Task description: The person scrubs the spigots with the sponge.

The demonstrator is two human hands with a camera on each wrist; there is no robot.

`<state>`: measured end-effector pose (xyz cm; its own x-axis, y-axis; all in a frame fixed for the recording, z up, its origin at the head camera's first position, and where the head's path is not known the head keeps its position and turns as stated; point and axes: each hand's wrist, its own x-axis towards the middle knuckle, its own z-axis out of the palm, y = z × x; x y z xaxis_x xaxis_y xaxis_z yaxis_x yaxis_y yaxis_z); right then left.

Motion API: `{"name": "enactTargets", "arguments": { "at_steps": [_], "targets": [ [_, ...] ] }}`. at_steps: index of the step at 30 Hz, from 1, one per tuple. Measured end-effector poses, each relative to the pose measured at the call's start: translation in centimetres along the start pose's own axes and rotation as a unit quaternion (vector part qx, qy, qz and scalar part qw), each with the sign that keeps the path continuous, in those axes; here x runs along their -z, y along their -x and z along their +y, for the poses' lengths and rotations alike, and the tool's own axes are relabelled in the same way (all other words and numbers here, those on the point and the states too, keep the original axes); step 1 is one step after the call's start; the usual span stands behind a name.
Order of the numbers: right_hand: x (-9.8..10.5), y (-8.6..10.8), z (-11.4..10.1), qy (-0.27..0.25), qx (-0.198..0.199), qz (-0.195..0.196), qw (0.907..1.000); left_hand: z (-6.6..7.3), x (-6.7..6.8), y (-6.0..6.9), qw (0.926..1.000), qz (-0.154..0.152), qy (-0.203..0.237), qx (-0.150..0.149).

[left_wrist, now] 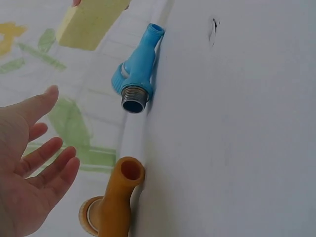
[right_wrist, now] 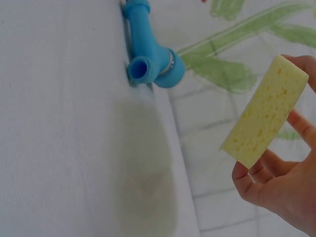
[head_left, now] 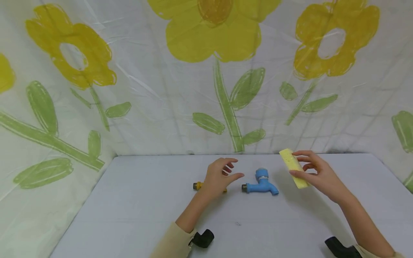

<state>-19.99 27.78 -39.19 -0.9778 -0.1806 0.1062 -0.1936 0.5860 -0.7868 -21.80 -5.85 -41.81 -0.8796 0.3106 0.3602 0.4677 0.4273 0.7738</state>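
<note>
A yellow sponge (head_left: pixel 293 168) is pinched between the thumb and fingers of the right hand (head_left: pixel 319 173), held above the table at the right; its pores show in the right wrist view. The left hand (head_left: pixel 217 177) hovers with thumb and fingers apart and nothing between them. Beneath and behind it lies an orange tap (head_left: pixel 197 185), mostly hidden by the hand in the head view; the left wrist view shows its spout (left_wrist: pixel 126 173). Between the two hands a blue tap (head_left: pixel 262 185) rests on the table, its threaded end pointing left.
The white table (head_left: pixel 145 200) reaches back to a pale curtain (head_left: pixel 155 107) printed with yellow flowers and green leaves. Black wrist mounts (head_left: pixel 204 239) sit at both sleeves. A small mark (head_left: pixel 238 223) shows on the tabletop near the front.
</note>
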Motion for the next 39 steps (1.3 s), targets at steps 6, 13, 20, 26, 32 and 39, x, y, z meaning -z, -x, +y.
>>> {"name": "enactTargets", "arguments": {
  "at_steps": [6,13,20,26,32,39],
  "targets": [
    [-1.1,-0.3,-1.3,0.003,0.019,-0.002,0.9998,-0.2,2.0,0.7,0.9998,0.017,0.000,0.003],
    [-2.1,-0.8,-2.4,-0.009,0.030,-0.003,0.9995,-0.9,4.1,1.6,0.9986,0.043,0.028,0.018],
    [-3.0,-1.3,-3.3,-0.027,0.033,-0.006,0.9990,-2.0,5.8,2.4,0.9983,0.043,0.025,0.032],
    [-3.9,-1.6,-4.3,-0.039,0.036,-0.011,0.9985,-2.8,6.9,3.3,0.9974,0.034,0.019,0.061],
    [-4.7,-1.9,-5.3,-0.055,0.036,-0.014,0.9977,-3.8,7.1,3.9,0.9959,0.037,0.025,0.079],
    [-5.7,-2.2,-6.1,-0.079,0.035,-0.017,0.9961,-4.3,7.2,4.1,0.9938,0.022,0.026,0.106]
  ]
}}
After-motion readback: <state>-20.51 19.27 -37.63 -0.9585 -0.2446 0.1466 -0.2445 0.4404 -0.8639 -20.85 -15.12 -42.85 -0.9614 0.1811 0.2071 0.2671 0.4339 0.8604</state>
